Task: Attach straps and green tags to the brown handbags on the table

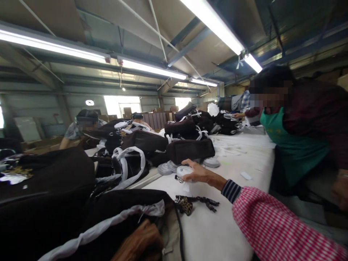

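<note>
Head camera looks along a long table [239,170] covered with a smooth white sheet, which runs from the bottom centre to the middle right of the frame. The right hand [199,174] reaches in from the lower right, in a red and white checked sleeve [272,228] with a dark striped cuff. Its fingers are curled around a white roll [184,171], with the thumb lifted above it, so the hand is closed on the edge of the roll. The roll is round and flat, looks like tape or ribbon, and lies on the table at the centre of the frame, just in front of a dark brown bag [190,149].

This bag is long, soft and matte, and lies on its side. Two more flat discs [212,162] of pale grey-white lie near the roll, close under the bag. Behind and to the left, many similar dark bags are piled, some with white strips [127,161] of soft wrapping wound around the straps.

Near the bottom centre a small charm [186,206] with a leopard pattern lies on the sheet, joined to a dark braided cord. At the right of the frame another person in a green apron [293,148] leans over the table. Long bright light tubes [214,23] cross the metal ceiling.
</note>
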A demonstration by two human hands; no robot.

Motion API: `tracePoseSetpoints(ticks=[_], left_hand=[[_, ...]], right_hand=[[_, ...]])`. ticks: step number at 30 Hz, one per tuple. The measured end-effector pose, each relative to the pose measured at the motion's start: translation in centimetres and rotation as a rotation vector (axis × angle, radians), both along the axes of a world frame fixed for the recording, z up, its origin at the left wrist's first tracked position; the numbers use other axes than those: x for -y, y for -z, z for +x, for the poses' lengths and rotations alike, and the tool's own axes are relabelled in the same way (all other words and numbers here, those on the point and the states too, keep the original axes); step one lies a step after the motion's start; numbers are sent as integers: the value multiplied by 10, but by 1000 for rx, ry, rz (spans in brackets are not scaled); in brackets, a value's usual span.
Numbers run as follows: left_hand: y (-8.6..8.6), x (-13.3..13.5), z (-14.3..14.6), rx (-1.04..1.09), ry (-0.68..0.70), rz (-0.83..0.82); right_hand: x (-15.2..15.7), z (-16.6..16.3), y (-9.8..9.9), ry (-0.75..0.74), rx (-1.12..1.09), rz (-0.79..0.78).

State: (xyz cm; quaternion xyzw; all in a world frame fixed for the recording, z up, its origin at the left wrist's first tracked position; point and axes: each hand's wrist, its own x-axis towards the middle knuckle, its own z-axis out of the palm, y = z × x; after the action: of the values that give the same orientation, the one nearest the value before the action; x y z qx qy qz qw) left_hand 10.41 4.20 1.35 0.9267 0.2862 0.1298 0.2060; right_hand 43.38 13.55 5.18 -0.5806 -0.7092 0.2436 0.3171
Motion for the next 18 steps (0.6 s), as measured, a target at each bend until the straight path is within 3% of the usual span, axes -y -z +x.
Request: tracePoseSetpoints(ticks=[5,11,14,18], left_hand=[[10,-1,1,56,-31,-59],[8,5,3,23,-67,-136],[4,6,5,11,-69,-134],[6,4,4,33,-50,-100]], right_hand=[[73,25,18,-24,-78,-14],[132,-3,64,202,373,165],[142,-7,65,199,461,188],[153,-5,50,107,481,201]])
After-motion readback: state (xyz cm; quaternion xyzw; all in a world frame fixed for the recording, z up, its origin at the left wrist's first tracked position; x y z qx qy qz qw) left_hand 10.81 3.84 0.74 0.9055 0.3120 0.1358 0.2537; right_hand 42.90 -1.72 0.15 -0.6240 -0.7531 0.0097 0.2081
